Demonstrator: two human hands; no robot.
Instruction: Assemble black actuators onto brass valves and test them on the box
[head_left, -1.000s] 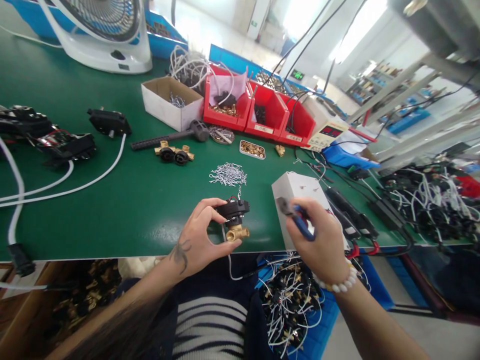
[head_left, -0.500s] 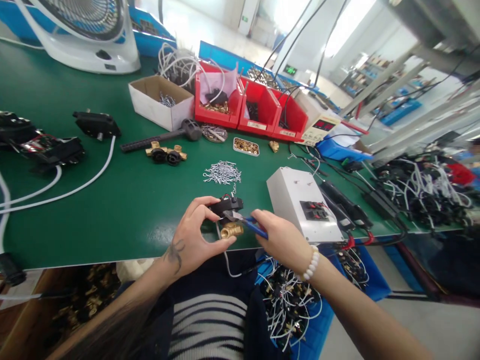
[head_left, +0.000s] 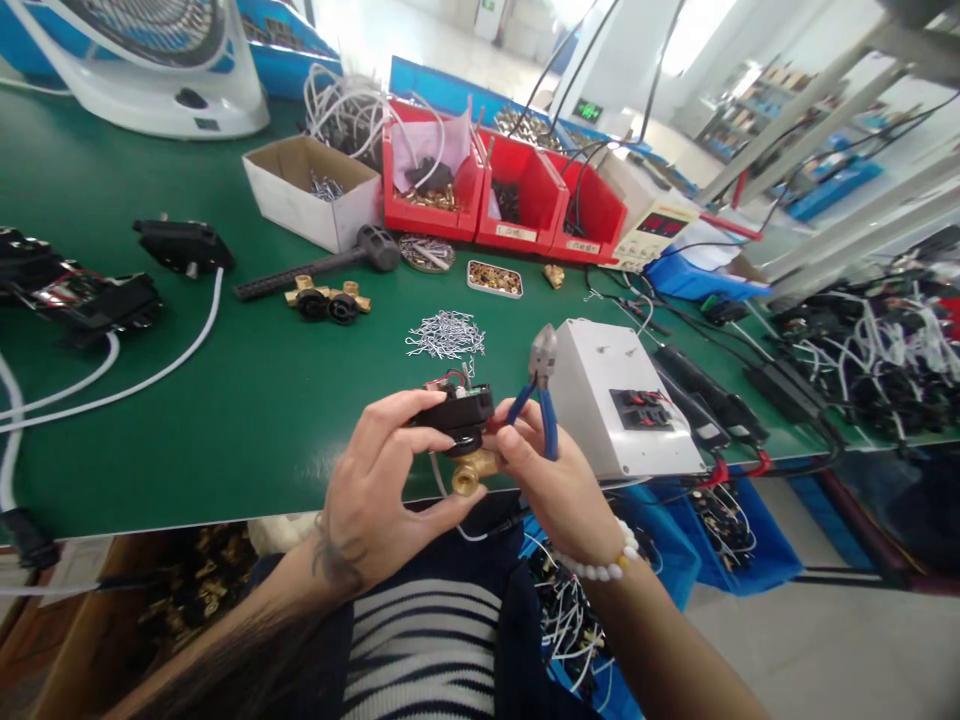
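Observation:
My left hand (head_left: 386, 475) grips a black actuator housing (head_left: 454, 408) from its left side, thumb low and fingers on top. Under the housing sits a brass valve body (head_left: 471, 472), its round threaded opening facing me. Red wires and a bit of circuit board show at the housing's open top. In my right hand (head_left: 551, 480) are blue-handled cutting pliers (head_left: 541, 370), jaws pointing up and away from the valve. The right fingertips also touch the valve's right side. A heap of silver cotter pins (head_left: 446, 335) lies just beyond the housing.
Red bins (head_left: 517, 235) of small parts stand at the back, beside a white carton (head_left: 300, 205). A grey test box (head_left: 622, 400) is close to my right hand. A black mallet (head_left: 322, 268), brass valves (head_left: 328, 302) and a small tray (head_left: 494, 279) lie on the green table.
The pliers have left the valve and swung upright in my right hand. The right fingers have come to the valve's side. The housing has been raised slightly and turned.

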